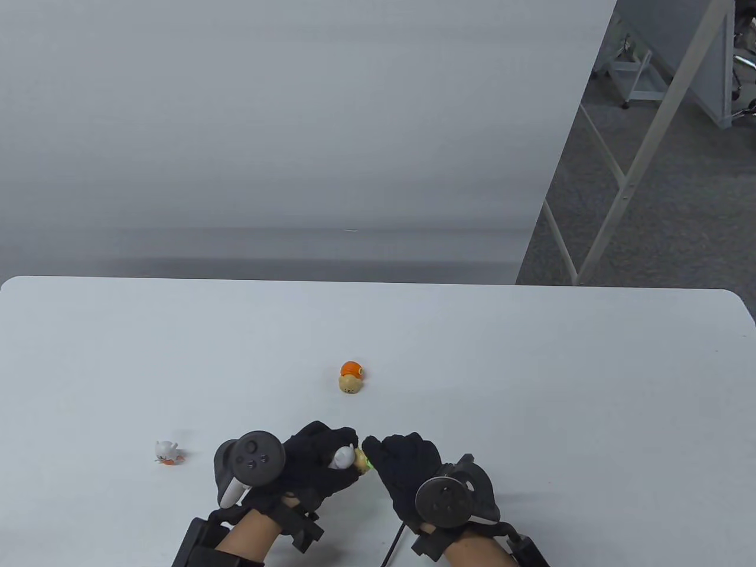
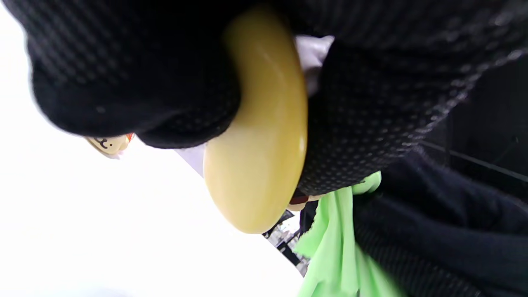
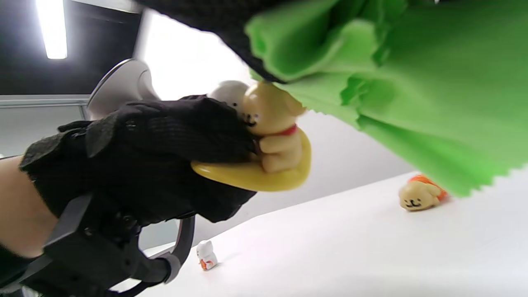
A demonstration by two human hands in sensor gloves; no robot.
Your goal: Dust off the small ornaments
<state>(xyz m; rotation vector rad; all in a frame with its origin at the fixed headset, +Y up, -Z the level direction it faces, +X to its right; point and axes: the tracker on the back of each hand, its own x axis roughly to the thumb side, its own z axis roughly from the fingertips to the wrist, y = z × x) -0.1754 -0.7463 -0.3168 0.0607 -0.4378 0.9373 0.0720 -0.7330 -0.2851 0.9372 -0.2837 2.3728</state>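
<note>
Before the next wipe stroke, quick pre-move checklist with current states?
1. Left hand grips the yellow dog ornament: ok.
2. Right hand holds the green cloth: ok.
3. Cloth touches the ornament's head: ok.
4. Ornament lifted off the table: ok.
5. Orange ornament and white ornament away from both hands: ok.
6. Dust left on the held ornament: cannot tell.
</note>
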